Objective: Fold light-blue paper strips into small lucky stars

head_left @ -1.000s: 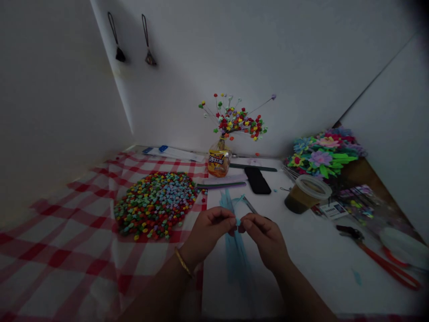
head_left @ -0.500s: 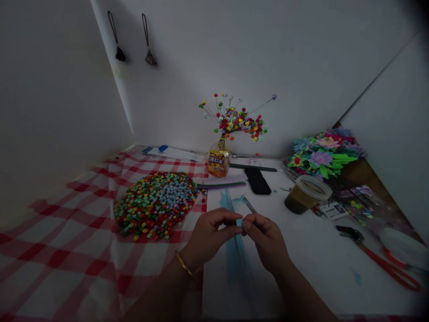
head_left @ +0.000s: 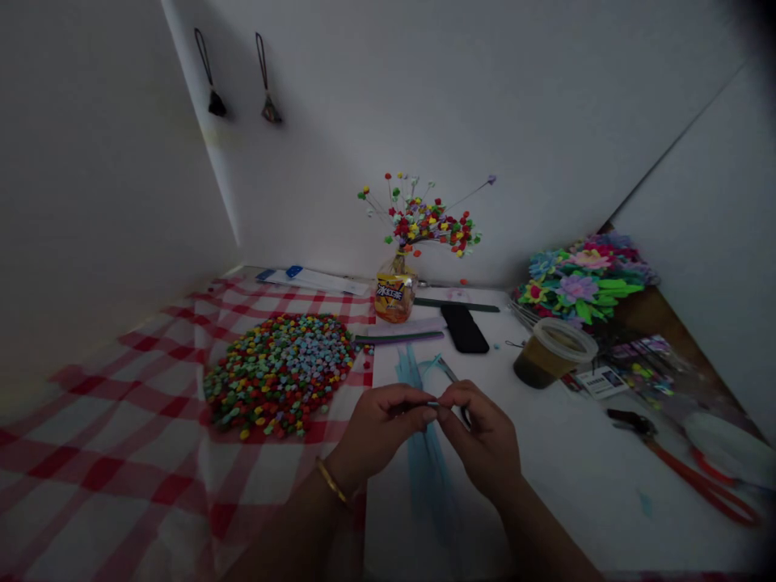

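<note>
Both hands meet over the white tabletop, pinching one small light-blue folded paper piece (head_left: pixel 432 403) between thumbs and index fingers. My left hand (head_left: pixel 388 420) grips its left end and wears a gold bracelet at the wrist. My right hand (head_left: pixel 482 432) grips the right end. The piece appears edge-on, and fingers cover much of it. Beneath the hands lie several light-blue paper strips (head_left: pixel 421 461), running toward me. Just beyond the right hand, a pair of scissors (head_left: pixel 447 370) is partly hidden by the fingers.
A heap of colourful paper stars (head_left: pixel 282 372) covers part of the checked cloth (head_left: pixel 121 469) at left. Behind stand a bottle (head_left: pixel 395 295) of star stems and a black phone (head_left: pixel 464 328). Rightward are a lidded tub (head_left: pixel 553 353), fuzzy flowers (head_left: pixel 579 283) and an orange strap (head_left: pixel 697 481).
The light-blue piece has turned from showing a face to showing a thin edge. Both hands still pinch it, with the right fingers slightly shifted. The view has tilted slightly.
</note>
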{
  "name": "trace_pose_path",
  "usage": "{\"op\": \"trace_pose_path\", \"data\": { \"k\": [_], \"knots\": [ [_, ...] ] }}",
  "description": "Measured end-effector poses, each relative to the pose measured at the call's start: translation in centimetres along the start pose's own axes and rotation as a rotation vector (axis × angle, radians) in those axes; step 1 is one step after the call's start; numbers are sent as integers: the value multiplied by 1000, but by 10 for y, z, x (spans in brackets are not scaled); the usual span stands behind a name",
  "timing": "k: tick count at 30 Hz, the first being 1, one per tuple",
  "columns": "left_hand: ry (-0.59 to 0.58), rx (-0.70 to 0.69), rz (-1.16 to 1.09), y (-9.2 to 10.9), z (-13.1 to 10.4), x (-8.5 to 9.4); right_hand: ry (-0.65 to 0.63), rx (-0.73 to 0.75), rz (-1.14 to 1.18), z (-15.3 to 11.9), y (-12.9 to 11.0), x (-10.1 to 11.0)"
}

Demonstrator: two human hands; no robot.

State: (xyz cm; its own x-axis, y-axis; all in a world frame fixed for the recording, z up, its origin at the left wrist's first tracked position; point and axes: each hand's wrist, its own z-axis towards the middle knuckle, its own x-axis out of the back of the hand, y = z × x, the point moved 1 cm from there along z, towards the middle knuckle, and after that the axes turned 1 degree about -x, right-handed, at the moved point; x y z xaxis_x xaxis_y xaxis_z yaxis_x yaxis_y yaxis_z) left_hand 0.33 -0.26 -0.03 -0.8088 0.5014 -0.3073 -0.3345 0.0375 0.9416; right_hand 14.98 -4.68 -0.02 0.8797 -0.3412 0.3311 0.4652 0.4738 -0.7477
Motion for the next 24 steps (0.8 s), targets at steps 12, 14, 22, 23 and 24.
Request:
{"op": "trace_pose_path", "data": {
  "k": [12,14,22,23,24],
  "knots": [
    [50,12,81,1,1,0,-59,-273,71,1,5,-1],
    [56,34,39,-1,1,-1,-55,-324,118,1,6,-1],
    [54,9,36,-1,4,4,-98,-339,189,4,4,0],
    [59,12,54,-1,5,5,-112,-341,178,4,4,0],
    [64,15,66,-1,5,6,-129,-351,182,5,3,0]
  ]
}}
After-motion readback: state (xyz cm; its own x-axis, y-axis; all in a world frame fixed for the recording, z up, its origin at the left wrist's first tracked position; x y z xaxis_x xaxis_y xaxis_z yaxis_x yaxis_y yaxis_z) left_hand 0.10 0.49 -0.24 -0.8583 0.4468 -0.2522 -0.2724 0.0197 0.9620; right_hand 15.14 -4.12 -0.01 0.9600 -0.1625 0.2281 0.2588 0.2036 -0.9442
